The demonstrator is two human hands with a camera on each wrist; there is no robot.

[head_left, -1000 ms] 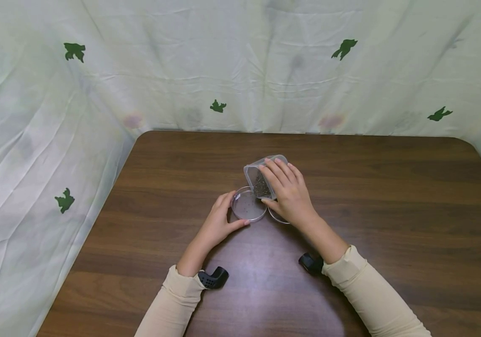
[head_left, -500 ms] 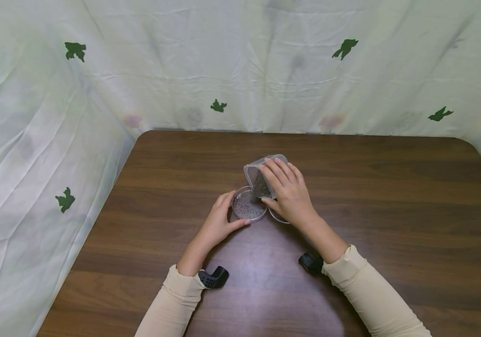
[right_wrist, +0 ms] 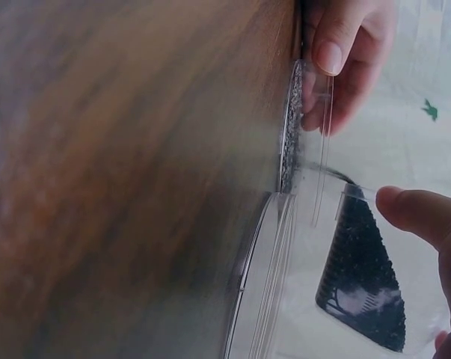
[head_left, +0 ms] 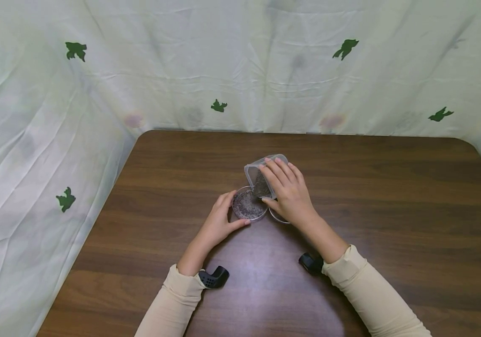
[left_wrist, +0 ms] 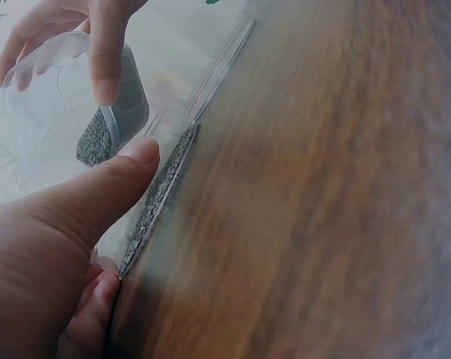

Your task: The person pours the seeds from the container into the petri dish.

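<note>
A round clear dish (head_left: 249, 204) stands on the table with dark grains spread over its bottom. My left hand (head_left: 219, 223) holds its rim between thumb and fingers. Above the dish's right side, my right hand (head_left: 292, 194) grips a clear plastic container (head_left: 254, 171), tilted to the left. Dark grains (right_wrist: 363, 273) lie against the container's lower side in the right wrist view, and a thin stream of them runs from its lip into the dish. In the left wrist view a layer of grains (left_wrist: 152, 213) shows inside the dish wall.
A second round clear piece (head_left: 280, 217) lies just right of the dish, partly under my right hand. The wooden table (head_left: 375, 196) ends at a pale curtain (head_left: 240, 61) with green shapes. Black devices (head_left: 213, 277) sit at both wrists.
The grains in the dish have grown from a few specks to a dense dark layer. Both hands and the tilted container have stayed nearly still.
</note>
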